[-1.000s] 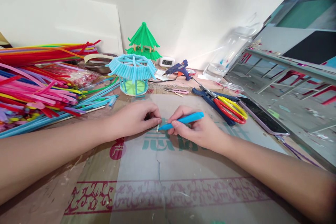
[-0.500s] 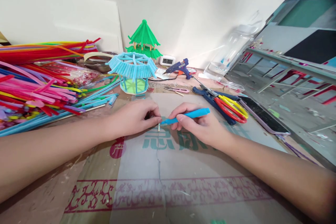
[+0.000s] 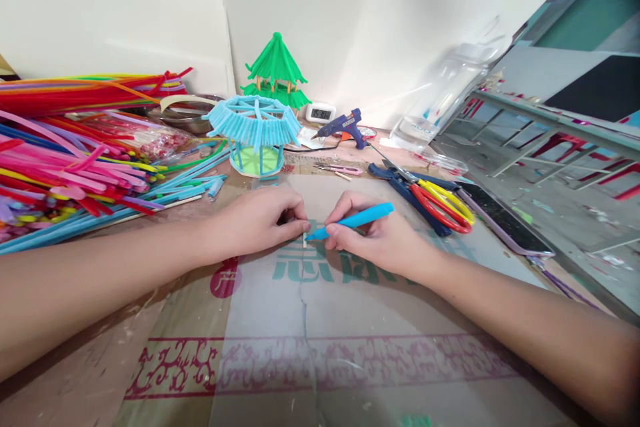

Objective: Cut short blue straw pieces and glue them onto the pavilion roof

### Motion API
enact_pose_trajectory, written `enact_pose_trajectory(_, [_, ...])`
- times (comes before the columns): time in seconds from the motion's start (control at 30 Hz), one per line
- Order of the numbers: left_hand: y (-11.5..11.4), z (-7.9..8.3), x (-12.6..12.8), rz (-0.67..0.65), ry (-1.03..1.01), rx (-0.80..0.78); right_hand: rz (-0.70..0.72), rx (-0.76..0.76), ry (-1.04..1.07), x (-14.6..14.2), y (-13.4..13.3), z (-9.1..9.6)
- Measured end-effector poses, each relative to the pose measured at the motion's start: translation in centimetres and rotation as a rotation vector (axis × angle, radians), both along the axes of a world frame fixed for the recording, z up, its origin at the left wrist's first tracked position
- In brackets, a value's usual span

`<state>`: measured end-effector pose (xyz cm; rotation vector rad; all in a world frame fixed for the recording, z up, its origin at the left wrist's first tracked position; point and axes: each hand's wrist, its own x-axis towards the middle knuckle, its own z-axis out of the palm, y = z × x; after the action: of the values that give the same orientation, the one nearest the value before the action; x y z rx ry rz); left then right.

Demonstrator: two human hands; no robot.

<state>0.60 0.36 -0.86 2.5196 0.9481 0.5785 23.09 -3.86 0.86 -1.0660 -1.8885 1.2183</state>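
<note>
Between thumb and fingers, my left hand (image 3: pixel 280 217) pinches a short thin wooden stick (image 3: pixel 305 240), whose pale end sticks out below the fingertips. A blue marker (image 3: pixel 367 216) lies in the closed grip of my right hand (image 3: pixel 367 227). Its tip points left and meets or nearly meets the stick; exact contact is too small to tell. Both hands rest low over a cardboard sheet (image 3: pixel 270 313) with a clear film on it. Behind them stands a light-blue pavilion model (image 3: pixel 255 123) of pipe cleaners with a green floor.
Colourful pipe cleaners (image 3: pixel 75 167) are heaped at the left. Behind are a green pagoda model (image 3: pixel 277 67), a small digital clock (image 3: pixel 321 113) and a glue gun (image 3: pixel 345 127). Scissors (image 3: pixel 440 207), dark-blue pliers (image 3: pixel 420 203) and a phone (image 3: pixel 505 217) lie at the right.
The marker's tip has shifted slightly down along the stick, and its rear end has dipped a little. My left hand keeps its pinch. The view has moved slightly.
</note>
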Motion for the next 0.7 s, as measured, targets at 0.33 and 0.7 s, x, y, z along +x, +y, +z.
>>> enact_pose_trajectory(0.33, [-0.02,0.09,0.04,-0.003,0.006,0.004,0.044,0.001,-0.025,0.01,-0.23,0.33])
enact_pose_trajectory(0.7, [0.00,0.11,0.04,0.000,0.008,0.009,-0.017,0.040,-0.036,-0.08,0.04,0.10])
